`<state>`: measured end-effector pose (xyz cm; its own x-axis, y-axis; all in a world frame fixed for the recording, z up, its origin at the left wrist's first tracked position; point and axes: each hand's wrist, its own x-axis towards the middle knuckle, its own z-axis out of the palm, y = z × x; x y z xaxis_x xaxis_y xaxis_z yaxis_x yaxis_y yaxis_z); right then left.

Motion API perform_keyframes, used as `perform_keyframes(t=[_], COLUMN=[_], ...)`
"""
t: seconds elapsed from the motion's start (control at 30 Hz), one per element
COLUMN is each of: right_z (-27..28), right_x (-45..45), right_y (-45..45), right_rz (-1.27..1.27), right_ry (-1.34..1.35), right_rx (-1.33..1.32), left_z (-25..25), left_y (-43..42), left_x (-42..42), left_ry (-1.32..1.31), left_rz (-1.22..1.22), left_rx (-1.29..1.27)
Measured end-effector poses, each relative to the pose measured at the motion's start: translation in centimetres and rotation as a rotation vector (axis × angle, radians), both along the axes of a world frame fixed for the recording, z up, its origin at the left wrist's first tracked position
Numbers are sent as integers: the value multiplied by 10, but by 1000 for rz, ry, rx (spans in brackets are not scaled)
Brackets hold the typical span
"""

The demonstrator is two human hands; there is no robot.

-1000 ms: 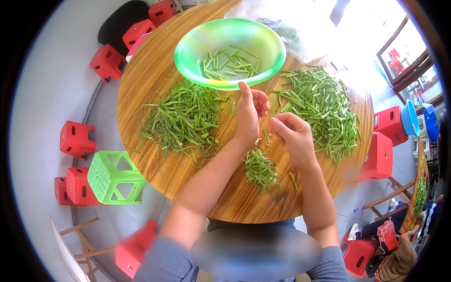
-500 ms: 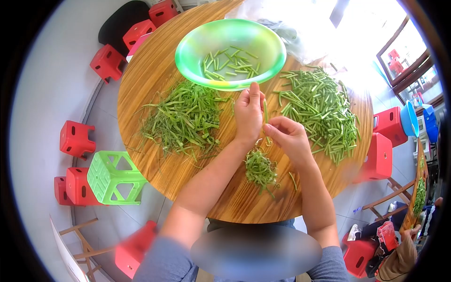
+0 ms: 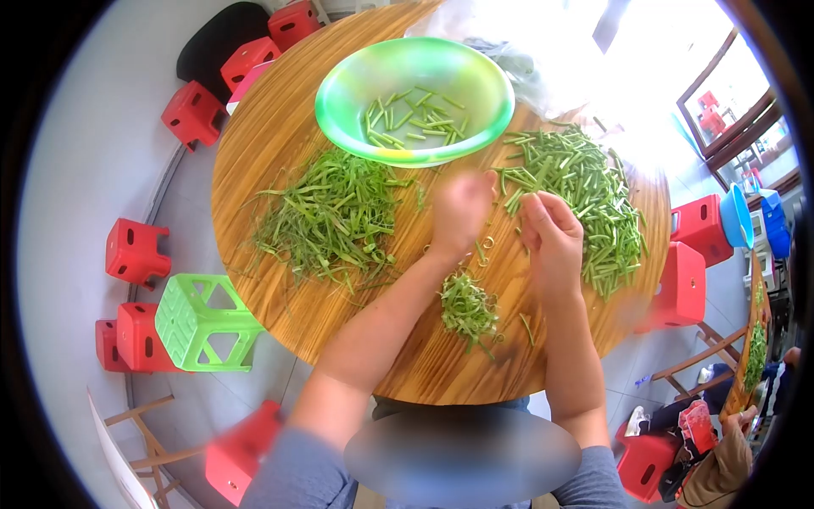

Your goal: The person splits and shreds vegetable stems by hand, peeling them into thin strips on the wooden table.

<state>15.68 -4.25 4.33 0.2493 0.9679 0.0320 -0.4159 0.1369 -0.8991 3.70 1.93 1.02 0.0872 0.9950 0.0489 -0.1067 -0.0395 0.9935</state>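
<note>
My left hand (image 3: 462, 212), smeared by motion, is above the table between the leafy pile and the stem pile; what its fingers hold, if anything, cannot be made out. Close by on the right, my right hand (image 3: 553, 233) has its thumb and fingers pinched together at the near-left edge of a heap of short cut green stems (image 3: 598, 220). Anything in that pinch is hidden. Thin curled peelings (image 3: 468, 310) lie in a small pile between my forearms. A larger heap of green leaves (image 3: 331, 216) is to the left. Cut stems (image 3: 428, 123) also lie inside the green-and-white basin (image 3: 365, 68).
The round wooden table (image 3: 398, 365) carries everything; a clear plastic bag (image 3: 534, 72) rests behind the basin. Around it stand red stools (image 3: 136, 254) and a light green stool (image 3: 199, 322). At the lower right, another person's hand (image 3: 742, 420) is beside a second table.
My hands have separated; the right moved up and right to the stem heap's edge, the left slightly right. The green stem held between them no longer shows there.
</note>
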Motion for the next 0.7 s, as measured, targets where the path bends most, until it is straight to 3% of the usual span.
perform_keyframes(t=[0.1,0.2,0.3,0.4,0.7], right_z=[-2,-2,-10,-13,-15], right_x=[3,-7,-12,-18,-18], right_y=[0,0,-3,-4,-4], right_rz=[-108,-115,-94,-41,21], right_ry=[-210,-448,-718,-889,-855], right_rx=[-5,26,140,313,252], left_z=[9,7,8,22,19], left_y=[-2,-6,-3,-10,-7], left_x=[-10,0,1,-3,-4], left_ry=[197,-13,-353,-447,-613], left_rz=[-122,19,-35,-64,-192], left_rx=[-226,90,-169,-274,-285])
